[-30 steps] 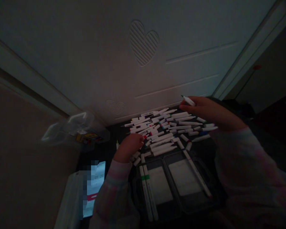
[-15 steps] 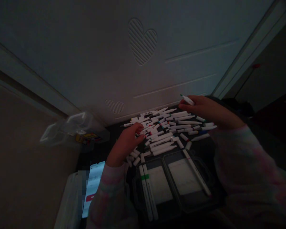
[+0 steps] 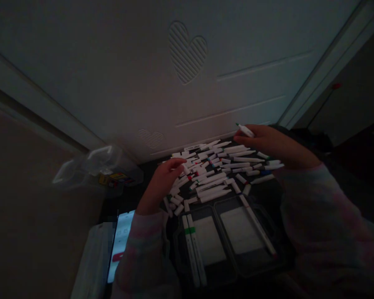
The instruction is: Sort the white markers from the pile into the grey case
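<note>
My right hand (image 3: 263, 140) is closed around an uncapped white marker (image 3: 246, 131), its green tip pointing up and left above the pile. At the pile's left side, my left hand (image 3: 162, 179) pinches a short white marker cap (image 3: 186, 169) between thumb and fingers. Many white markers (image 3: 213, 179) and loose caps (image 3: 178, 209) lie scattered on the dark surface, some tips bare. Closer to me sits an open clear case (image 3: 233, 259). Two green-banded markers (image 3: 193, 251) lie along its left half, and a single marker (image 3: 258, 226) slants over its right half.
A clear plastic box (image 3: 129, 166) with a colourful label stands at the left by the wall. A lit phone (image 3: 120, 241) leans near another pale translucent container (image 3: 92, 257). Behind the pile rises a white panel (image 3: 127, 83) with embossed hearts. The room is dim.
My left hand has drawn slightly left and up from among the markers, with a white cap now showing at its fingertips. My right hand and its marker have stayed in place.
</note>
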Demonstrator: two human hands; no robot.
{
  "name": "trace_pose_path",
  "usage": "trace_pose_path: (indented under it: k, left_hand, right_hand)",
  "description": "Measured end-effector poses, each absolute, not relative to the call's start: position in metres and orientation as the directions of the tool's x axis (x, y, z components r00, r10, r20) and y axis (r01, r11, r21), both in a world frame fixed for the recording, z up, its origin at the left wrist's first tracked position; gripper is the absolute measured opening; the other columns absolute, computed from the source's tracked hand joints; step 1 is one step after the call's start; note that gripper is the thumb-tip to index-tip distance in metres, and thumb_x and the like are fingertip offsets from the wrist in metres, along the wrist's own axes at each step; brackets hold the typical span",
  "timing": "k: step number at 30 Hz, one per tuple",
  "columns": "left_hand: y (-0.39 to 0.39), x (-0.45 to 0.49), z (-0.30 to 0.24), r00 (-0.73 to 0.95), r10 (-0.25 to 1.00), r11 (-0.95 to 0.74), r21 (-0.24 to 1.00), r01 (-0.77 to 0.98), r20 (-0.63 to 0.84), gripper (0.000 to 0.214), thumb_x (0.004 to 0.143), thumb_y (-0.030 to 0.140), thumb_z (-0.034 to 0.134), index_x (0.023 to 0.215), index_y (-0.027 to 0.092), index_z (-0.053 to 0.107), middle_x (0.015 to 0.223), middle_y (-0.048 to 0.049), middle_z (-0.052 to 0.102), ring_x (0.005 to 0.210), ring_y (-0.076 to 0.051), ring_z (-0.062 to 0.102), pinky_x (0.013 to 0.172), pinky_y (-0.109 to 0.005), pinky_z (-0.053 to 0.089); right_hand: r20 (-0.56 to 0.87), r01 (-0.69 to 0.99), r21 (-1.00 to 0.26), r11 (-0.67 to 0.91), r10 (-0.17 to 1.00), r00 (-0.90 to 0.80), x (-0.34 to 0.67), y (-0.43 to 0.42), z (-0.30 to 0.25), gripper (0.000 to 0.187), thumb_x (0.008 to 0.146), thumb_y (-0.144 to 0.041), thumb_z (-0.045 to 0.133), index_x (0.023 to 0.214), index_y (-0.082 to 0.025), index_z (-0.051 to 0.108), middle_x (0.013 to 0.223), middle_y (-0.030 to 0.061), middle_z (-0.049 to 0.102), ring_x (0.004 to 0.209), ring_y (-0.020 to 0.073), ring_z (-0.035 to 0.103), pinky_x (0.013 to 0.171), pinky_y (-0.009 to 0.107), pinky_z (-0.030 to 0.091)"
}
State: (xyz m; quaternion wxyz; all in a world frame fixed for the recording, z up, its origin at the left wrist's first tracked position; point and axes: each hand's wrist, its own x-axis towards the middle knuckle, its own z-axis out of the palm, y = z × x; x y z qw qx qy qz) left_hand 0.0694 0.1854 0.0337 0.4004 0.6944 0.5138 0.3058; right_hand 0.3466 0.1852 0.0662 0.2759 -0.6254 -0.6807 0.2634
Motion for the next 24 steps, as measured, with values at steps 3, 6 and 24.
trace_pose_path:
  k: [3, 6, 24]
  left_hand:
    - [0.185, 0.073, 0.037, 0.236, 0.964, 0.132, 0.991, -0.037, -0.120, 0.017, 0.068, 0.023, 0.058, 0.082, 0.015, 0.064, 0.076, -0.0014, 0.062, 0.067, -0.011, 0.054, 0.060, -0.022, 0.043]
    - [0.183, 0.077, 0.045, 0.294, 0.937, 0.306, 0.852, -0.426, -0.189, 0.013, 0.066, 0.018, 0.056, 0.076, 0.012, 0.063, 0.067, -0.0006, 0.058, 0.060, -0.008, 0.052, 0.052, -0.017, 0.042]
    - [0.189, 0.065, 0.025, 0.429, 0.893, -0.278, 0.583, 0.763, -0.135, 0.018, 0.071, 0.027, 0.053, 0.081, 0.016, 0.064, 0.079, -0.0032, 0.064, 0.074, -0.016, 0.057, 0.066, -0.026, 0.042]
  right_hand:
    - [0.024, 0.702, -0.710, 0.057, 0.998, -0.057, 0.345, 0.184, 0.069, 0.032, 0.073, -0.048, 0.049, 0.079, -0.017, 0.056, 0.073, 0.0041, 0.058, 0.065, 0.0169, 0.050, 0.059, 0.028, 0.036]
    - [0.031, 0.705, -0.707, 0.061, 0.998, -0.055, 0.345, 0.184, 0.069, 0.033, 0.073, -0.049, 0.049, 0.079, -0.017, 0.056, 0.073, 0.0038, 0.058, 0.065, 0.0167, 0.050, 0.059, 0.028, 0.037]
    - [0.048, 0.713, -0.696, 0.083, 0.996, -0.069, 0.343, 0.184, 0.069, 0.037, 0.072, -0.053, 0.049, 0.078, -0.018, 0.057, 0.075, 0.0044, 0.060, 0.067, 0.0179, 0.052, 0.059, 0.028, 0.038]
